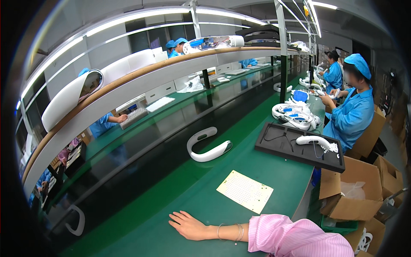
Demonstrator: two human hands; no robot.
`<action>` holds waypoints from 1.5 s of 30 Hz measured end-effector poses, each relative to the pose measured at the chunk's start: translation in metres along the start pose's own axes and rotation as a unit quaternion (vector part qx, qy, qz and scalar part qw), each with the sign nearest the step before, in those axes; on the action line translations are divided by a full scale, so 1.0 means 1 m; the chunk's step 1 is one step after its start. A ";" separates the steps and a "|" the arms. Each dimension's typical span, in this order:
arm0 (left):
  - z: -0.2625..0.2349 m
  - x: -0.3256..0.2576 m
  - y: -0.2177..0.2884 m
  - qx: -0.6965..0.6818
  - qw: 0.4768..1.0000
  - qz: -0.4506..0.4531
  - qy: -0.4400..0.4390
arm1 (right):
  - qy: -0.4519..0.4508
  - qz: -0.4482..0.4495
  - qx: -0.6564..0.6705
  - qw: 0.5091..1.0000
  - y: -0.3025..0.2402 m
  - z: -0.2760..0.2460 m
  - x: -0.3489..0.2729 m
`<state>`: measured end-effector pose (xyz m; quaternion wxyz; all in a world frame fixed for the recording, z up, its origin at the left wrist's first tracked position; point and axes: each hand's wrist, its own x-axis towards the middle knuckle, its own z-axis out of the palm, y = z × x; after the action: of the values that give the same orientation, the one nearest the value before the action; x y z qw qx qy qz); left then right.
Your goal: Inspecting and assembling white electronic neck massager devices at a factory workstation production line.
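Note:
My right hand (190,226) lies palm down on the green worktop (282,177), fingers stretched out to the left and holding nothing. A pink striped sleeve and thin bracelets show on that arm. Just beyond the hand is a pale yellow rectangular sheet (245,191) with rows of small marks; the hand does not touch it. Farther off, a white U-shaped neckband device (209,156) rests on the shiny green belt. My left hand is out of view.
A black tray (274,147) holding a white curved part (314,140) stands at the right. Behind it are piled white neckbands (295,115). A shelf (141,77) crosses above the belt. An open carton (355,205) sits below the right edge. Co-workers in blue sit beyond.

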<state>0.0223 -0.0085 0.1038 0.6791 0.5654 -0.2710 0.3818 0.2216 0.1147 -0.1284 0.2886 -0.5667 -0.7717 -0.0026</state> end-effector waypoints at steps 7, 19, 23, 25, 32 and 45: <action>0.006 -0.005 0.005 0.029 1.000 0.000 -0.001 | 0.003 -0.007 -0.003 1.000 0.001 0.003 -0.001; 0.000 -0.018 -0.006 0.085 0.992 -0.023 -0.089 | -0.009 -0.018 -0.029 0.999 0.000 -0.001 -0.002; 0.001 -0.019 -0.006 0.104 0.989 -0.048 -0.094 | -0.010 -0.019 -0.046 0.999 0.001 -0.001 -0.002; 0.008 -0.012 -0.003 0.087 0.991 -0.078 -0.058 | -0.020 -0.018 -0.070 0.997 0.002 0.000 -0.003; 0.031 -0.007 -0.002 0.125 0.987 -0.034 0.095 | -0.003 -0.022 -0.046 0.999 0.002 0.001 -0.002; 0.008 -0.010 0.002 0.101 0.994 -0.036 -0.013 | 0.006 -0.026 -0.054 0.998 0.002 0.003 -0.002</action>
<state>0.0158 -0.0181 0.0983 0.6281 0.6454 -0.2192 0.3754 0.2224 0.1147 -0.1321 0.2615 -0.5612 -0.7833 -0.0553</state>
